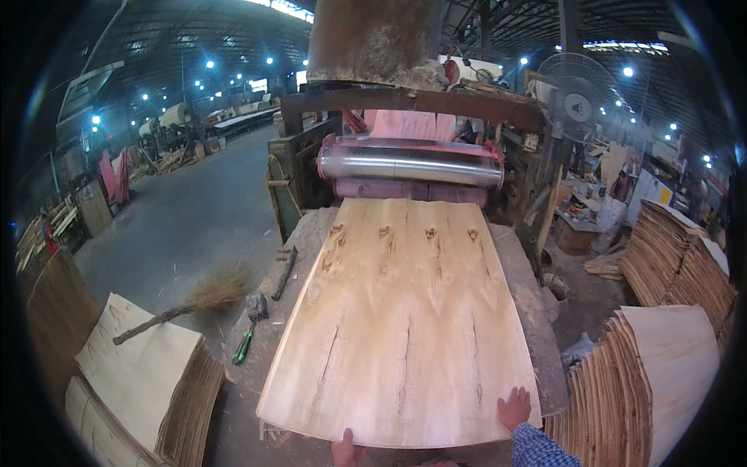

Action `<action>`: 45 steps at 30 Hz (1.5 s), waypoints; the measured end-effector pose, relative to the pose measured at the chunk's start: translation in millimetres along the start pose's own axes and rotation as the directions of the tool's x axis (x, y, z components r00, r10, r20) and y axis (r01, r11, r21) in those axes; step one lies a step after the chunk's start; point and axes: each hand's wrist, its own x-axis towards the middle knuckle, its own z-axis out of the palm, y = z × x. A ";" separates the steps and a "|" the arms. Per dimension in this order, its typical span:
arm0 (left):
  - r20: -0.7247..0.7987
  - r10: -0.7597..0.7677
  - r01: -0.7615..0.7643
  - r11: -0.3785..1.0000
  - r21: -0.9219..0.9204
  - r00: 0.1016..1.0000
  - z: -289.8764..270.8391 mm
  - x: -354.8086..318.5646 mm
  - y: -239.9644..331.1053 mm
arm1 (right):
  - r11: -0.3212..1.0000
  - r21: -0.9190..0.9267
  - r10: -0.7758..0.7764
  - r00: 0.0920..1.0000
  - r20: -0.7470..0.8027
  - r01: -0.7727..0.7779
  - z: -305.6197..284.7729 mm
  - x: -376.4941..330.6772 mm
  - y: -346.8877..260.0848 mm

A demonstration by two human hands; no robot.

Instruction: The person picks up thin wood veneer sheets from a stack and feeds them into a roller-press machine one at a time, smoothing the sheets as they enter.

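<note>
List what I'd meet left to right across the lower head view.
Left sheet stacks, green-handled tool, dark tool, your left hand, your right hand, front right stack. Left out for overlap: broom, wood sheet, rear right stack.

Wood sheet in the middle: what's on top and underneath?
The right hand lies on the sheet, the left hand at its near edge. A grey platform shows past its sides; whatever lies directly beneath is covered.

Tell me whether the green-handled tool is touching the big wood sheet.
Apart: the head view shows a strip of grey bench between the green-handled tool and the left edge of the wood sheet.
</note>
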 end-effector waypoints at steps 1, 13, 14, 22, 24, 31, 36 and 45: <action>-0.038 0.115 -0.116 0.993 -0.013 0.993 9.4 -4.9 -3.6 | 0.999 -0.037 -0.016 1.000 -0.015 0.015 7.4 1.5 6.9; -0.128 0.020 -0.009 0.996 0.087 0.992 31.2 -39.4 37.1 | 0.987 0.075 -0.131 0.984 -0.124 0.141 -6.1 1.6 22.8; -0.161 0.025 -0.006 0.993 0.117 0.987 24.3 -36.3 37.6 | 0.985 0.086 -0.135 0.982 -0.130 0.147 -4.9 7.5 20.3; -0.355 0.014 0.111 0.938 0.329 0.935 -3.0 -23.5 55.3 | 0.958 0.183 -0.166 0.949 -0.267 0.219 0.4 79.1 21.1; -0.350 -0.089 0.171 0.962 0.212 0.932 11.7 -28.2 64.1 | 0.956 0.193 -0.165 0.949 -0.268 0.220 -0.4 93.3 22.3; -0.148 -0.219 0.218 0.976 -0.023 0.965 45.0 -22.8 83.9 | 0.943 0.217 -0.186 0.939 -0.291 0.254 -6.9 98.6 27.3; -0.251 -0.071 0.120 0.975 0.186 0.965 43.7 -8.5 61.4 | 0.942 0.186 -0.218 0.928 -0.302 0.281 -0.5 102.6 26.3; -0.285 0.092 0.004 0.948 0.319 0.954 74.6 -17.9 67.5 | 0.937 0.144 -0.267 0.916 -0.298 0.320 5.5 98.5 22.7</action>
